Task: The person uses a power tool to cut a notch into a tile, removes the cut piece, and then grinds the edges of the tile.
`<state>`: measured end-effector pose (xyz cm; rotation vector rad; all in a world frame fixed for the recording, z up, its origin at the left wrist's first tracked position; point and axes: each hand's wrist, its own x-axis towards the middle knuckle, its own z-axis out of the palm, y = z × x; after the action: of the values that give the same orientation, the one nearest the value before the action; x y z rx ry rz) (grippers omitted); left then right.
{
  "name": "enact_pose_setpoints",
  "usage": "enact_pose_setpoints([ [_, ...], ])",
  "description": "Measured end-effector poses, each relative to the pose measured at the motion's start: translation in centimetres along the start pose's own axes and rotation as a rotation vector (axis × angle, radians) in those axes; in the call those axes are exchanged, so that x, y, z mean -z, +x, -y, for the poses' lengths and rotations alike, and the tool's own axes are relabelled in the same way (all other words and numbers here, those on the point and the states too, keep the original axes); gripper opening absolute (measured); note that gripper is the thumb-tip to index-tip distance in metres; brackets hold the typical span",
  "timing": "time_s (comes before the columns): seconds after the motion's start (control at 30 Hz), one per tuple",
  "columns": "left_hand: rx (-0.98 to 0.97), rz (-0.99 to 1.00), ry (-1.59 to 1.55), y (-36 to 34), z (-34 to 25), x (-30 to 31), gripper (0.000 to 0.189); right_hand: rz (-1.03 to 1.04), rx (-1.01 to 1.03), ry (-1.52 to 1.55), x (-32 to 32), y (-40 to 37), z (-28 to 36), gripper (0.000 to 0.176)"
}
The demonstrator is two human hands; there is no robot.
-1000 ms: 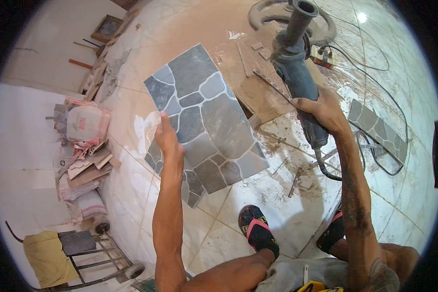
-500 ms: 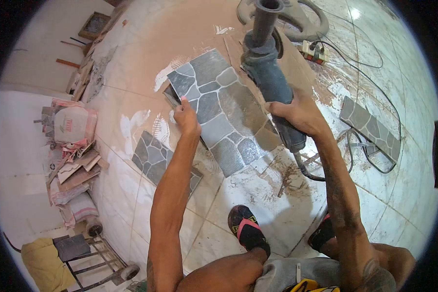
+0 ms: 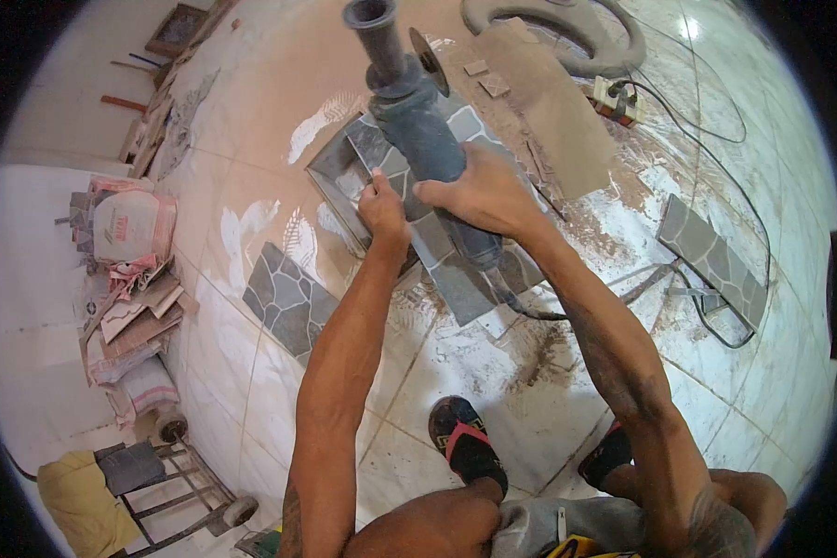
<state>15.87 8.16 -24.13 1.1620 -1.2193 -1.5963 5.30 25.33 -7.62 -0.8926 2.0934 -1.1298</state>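
My right hand (image 3: 479, 191) is wrapped round the body of a dark angle grinder (image 3: 421, 135), which is held over a stone-patterned tile (image 3: 460, 288). The grinder's side handle points up and away from me, and its disc shows at the far right of its head. My left hand (image 3: 383, 206) grips the tile's left edge, thumb on top. Beneath that edge a box-like support (image 3: 330, 172) is partly uncovered. Much of the tile is hidden behind the grinder and my right hand.
A cut tile piece (image 3: 288, 298) lies left on the floor, another (image 3: 713, 260) at the right. A power strip (image 3: 616, 100) with cables sits at the upper right, near a cardboard sheet (image 3: 567, 121). Bags and scraps (image 3: 135, 232) line the left wall.
The grinder and my right hand have moved left, over the tile. The tile's left edge has shifted right, away from the support, and my left hand has moved right with it.
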Motion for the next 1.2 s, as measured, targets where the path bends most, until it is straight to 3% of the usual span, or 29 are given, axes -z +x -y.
enact_pose_setpoints([
  [0.1,-0.015,0.057,-0.18,0.8,0.8,-0.4,0.047,0.004,0.056,-0.012,-1.9,2.3,0.0,0.087],
  [0.43,-0.09,-0.128,0.0,3.9,-3.3,4.2,0.046,0.067,0.131,-0.024,-3.2,3.8,1.8,0.081],
  [0.57,-0.149,-0.211,0.277,8.0,-1.8,5.8,0.048,0.074,0.137,-0.015,-4.0,4.7,2.9,0.076],
  [0.67,-0.224,-0.244,0.252,9.1,-1.6,4.2,0.048,0.112,0.106,-0.007,-3.9,5.2,4.0,0.072],
  [0.9,-0.031,-0.315,0.25,9.1,-1.4,2.8,0.048,0.098,0.142,0.003,-4.0,7.5,5.2,0.07],
  [1.0,0.059,-0.265,0.251,10.6,-0.8,3.3,0.048,0.09,0.109,-0.027,-4.3,8.1,7.4,0.069],
  [1.1,0.09,0.059,0.409,7.4,-6.2,4.4,0.046,0.063,0.163,-0.033,-6.4,9.6,7.8,0.068],
  [1.17,-0.113,0.133,0.677,10.7,-4.2,8.2,0.043,0.104,0.207,0.019,-8.4,11.1,6.7,0.066],
  [1.2,-0.023,0.101,0.45,9.4,-5.5,8.1,0.04,0.094,0.204,-0.023,-9.4,11.6,6.2,0.068],
])
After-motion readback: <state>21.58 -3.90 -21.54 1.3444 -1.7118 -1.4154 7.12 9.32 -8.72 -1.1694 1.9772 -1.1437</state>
